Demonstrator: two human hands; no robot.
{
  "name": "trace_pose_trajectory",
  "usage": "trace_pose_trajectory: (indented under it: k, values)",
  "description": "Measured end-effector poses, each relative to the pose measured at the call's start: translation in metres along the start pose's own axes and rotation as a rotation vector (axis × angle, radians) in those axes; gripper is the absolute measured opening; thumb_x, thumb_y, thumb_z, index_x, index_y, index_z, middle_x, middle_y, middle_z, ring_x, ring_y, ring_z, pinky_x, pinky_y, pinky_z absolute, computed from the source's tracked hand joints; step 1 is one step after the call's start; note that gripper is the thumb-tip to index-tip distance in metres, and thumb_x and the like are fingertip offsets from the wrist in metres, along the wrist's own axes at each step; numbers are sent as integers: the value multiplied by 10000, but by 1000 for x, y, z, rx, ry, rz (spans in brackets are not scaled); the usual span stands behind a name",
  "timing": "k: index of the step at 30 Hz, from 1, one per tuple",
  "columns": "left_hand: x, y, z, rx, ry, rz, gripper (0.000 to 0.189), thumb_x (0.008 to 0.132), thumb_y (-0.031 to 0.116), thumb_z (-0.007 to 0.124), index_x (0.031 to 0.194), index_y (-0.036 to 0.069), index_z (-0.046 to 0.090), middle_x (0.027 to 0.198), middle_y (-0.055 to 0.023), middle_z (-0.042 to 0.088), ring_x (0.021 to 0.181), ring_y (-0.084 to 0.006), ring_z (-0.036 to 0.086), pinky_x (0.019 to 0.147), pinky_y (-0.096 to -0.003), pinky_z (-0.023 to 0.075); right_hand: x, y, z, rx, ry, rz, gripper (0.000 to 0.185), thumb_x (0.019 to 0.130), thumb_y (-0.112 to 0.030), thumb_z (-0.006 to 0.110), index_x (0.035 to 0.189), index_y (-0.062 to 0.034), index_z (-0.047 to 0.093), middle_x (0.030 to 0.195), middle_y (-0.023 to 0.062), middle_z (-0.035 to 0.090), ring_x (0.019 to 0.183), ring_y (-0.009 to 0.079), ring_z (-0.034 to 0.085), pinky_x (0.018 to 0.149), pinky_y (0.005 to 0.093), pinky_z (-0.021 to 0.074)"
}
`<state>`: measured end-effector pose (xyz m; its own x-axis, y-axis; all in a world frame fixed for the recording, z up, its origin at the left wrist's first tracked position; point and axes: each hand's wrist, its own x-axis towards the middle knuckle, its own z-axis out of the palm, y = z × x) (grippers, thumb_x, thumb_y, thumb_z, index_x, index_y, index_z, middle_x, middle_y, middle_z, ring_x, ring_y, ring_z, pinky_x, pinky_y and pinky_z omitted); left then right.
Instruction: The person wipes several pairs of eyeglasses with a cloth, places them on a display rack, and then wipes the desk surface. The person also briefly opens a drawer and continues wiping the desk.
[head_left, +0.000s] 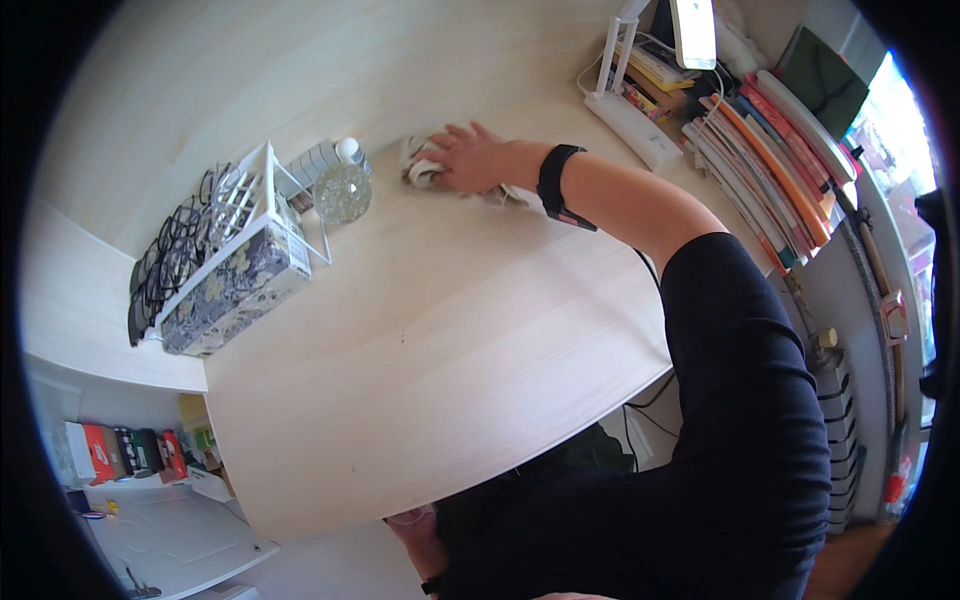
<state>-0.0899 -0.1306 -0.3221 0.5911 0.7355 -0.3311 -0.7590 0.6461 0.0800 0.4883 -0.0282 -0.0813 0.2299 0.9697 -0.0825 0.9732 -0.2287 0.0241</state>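
My right hand (466, 159) presses on a crumpled light-coloured cloth (424, 174) near the back of the pale wooden desk (420, 300). Its fingers spread over the cloth, which bunches up beside the fingertips and shows again under the wrist. A black band is around that wrist. My left hand (414, 519) is down at the desk's front edge, mostly hidden by the edge and the dark clothing; its fingers cannot be made out. Left of the cloth stand a round clear container (343, 194) and a white-capped bottle (349, 152).
At the left, a white rack (255, 196) holds several pairs of glasses (174, 244) above a flower-patterned box (238, 289). A white desk lamp (634, 127), a phone (694, 34) and a row of books (780, 169) occupy the right. Cables (651, 405) hang below the desk.
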Motion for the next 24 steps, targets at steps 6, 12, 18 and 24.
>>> trace_pose_trajectory:
  k: [6, 12, 18, 24]
  values:
    - [9, -19, 8, -140, 44, -84, 560, 978, 448, 381, 1394, 74, 386, 1438, -86, 419, 1306, -286, 399, 1064, -484, 355, 5, 66, 8, -1, 56, 117, 530, 947, -441, 397, 1447, -277, 323, 1501, 74, 293, 1406, 301, 219, 1127, 557, 163]
    - [10, -35, 32, 215, 309, 84, 216, 935, 253, 525, 984, 59, 607, 887, -74, 655, 801, -181, 628, 845, -336, 532, -21, 101, 16, 27, 71, 356, 510, 954, -386, 391, 1431, -210, 350, 1453, 118, 356, 1359, 318, 300, 1111, 523, 232]
    - [-5, -19, -2, 142, 234, -28, 303, 952, 216, 443, 701, 97, 561, 665, -43, 608, 636, -186, 581, 795, -373, 533, -95, 107, 24, -41, 73, 387, 546, 938, -382, 411, 1434, -165, 344, 1432, 201, 348, 1334, 390, 305, 1097, 473, 281]
    - [-14, -11, -14, 74, 177, -140, 340, 960, 228, 425, 685, 71, 549, 665, -65, 605, 656, -211, 587, 832, -414, 528, -242, 73, 32, 215, 104, 409, 568, 942, -351, 479, 1442, -145, 308, 1472, 244, 250, 1380, 409, 217, 1120, 459, 245]
